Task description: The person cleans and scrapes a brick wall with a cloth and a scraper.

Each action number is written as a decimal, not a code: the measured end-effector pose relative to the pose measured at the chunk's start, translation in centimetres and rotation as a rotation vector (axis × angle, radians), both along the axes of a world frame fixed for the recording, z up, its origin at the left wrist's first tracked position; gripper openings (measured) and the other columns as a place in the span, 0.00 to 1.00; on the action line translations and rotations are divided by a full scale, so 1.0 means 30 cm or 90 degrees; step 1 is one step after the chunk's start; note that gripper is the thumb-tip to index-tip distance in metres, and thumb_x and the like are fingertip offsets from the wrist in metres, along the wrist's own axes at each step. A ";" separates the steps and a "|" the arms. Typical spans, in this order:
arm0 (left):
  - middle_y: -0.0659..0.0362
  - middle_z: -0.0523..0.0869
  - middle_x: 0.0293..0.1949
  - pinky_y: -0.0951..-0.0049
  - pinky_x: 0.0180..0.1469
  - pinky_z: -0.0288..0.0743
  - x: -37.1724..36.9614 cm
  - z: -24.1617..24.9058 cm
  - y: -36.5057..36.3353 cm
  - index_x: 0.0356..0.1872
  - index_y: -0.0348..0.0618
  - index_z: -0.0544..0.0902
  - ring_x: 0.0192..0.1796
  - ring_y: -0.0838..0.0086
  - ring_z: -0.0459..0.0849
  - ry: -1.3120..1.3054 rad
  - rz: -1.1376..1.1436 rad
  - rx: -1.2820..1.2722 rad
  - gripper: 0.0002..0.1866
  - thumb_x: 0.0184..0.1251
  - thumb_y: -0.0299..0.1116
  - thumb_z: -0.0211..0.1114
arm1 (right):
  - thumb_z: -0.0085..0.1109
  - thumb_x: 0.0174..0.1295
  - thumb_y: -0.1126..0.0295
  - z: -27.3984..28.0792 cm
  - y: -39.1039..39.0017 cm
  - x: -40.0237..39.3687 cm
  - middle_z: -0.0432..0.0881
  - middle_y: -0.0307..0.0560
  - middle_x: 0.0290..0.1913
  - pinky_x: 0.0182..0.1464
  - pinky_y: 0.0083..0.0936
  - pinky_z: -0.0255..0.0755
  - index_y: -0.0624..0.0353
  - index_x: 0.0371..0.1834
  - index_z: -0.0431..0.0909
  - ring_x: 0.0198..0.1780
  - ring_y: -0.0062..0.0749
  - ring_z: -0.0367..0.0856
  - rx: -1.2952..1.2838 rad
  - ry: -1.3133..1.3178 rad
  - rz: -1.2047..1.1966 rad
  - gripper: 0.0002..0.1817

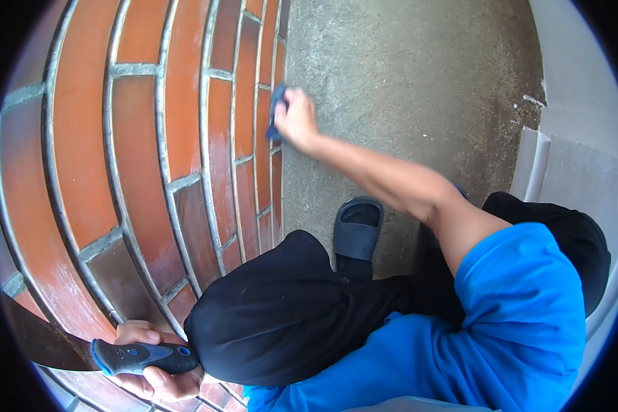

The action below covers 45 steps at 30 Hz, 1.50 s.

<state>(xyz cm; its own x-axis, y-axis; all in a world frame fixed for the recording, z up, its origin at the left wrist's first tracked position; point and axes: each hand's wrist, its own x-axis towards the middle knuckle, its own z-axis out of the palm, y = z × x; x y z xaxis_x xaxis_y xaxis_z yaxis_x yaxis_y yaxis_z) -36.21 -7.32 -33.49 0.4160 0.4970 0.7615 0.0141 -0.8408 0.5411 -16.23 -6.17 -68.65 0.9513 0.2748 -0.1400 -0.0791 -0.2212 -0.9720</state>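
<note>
At the lower left, my left hand (pixel 159 378) is wrapped round the black-and-blue handle of a putty knife (pixel 144 355). Its broad dark metal blade points left, partly cut off by the view's edge. My right hand (pixel 298 122), slightly blurred, reaches forward with a dark blue-grey pad (pixel 277 113) gripped in its fingers. That pad lies against the low part of the brick wall (pixel 141 123), close to where wall meets floor. Whitish smears mark some of the orange and brown bricks, which have grey joints between them.
Grey concrete floor (pixel 405 89) stretches along the wall's foot. A dark slide sandal (pixel 358 230) on my foot stands there, below my bent black-clad knee (pixel 254 323). Pale sheets or panels (pixel 584 165) run along the right side, with white bits at their edge.
</note>
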 end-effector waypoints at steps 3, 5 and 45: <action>0.50 0.72 0.23 0.70 0.33 0.62 0.002 -0.009 0.003 0.58 0.27 0.73 0.28 0.69 0.72 0.002 0.022 0.015 0.34 0.53 0.42 0.63 | 0.52 0.60 0.71 0.060 -0.111 -0.191 0.76 0.63 0.43 0.54 0.46 0.71 0.64 0.37 0.77 0.47 0.58 0.77 0.016 0.089 0.139 0.08; 0.50 0.71 0.23 0.70 0.33 0.62 0.007 -0.014 -0.002 0.59 0.27 0.73 0.28 0.69 0.72 -0.012 0.037 0.021 0.35 0.52 0.42 0.63 | 0.55 0.58 0.70 0.080 -0.168 -0.272 0.79 0.61 0.38 0.50 0.42 0.74 0.62 0.39 0.76 0.43 0.55 0.80 0.037 0.116 0.206 0.09; 0.46 0.74 0.23 0.82 0.19 0.62 -0.067 0.025 -0.042 0.64 0.25 0.67 0.19 0.75 0.70 0.027 -0.003 -0.090 0.37 0.57 0.41 0.63 | 0.54 0.51 0.79 0.293 0.035 -0.100 0.67 0.52 0.37 0.44 0.41 0.58 0.58 0.42 0.65 0.42 0.44 0.68 0.208 -0.362 0.001 0.15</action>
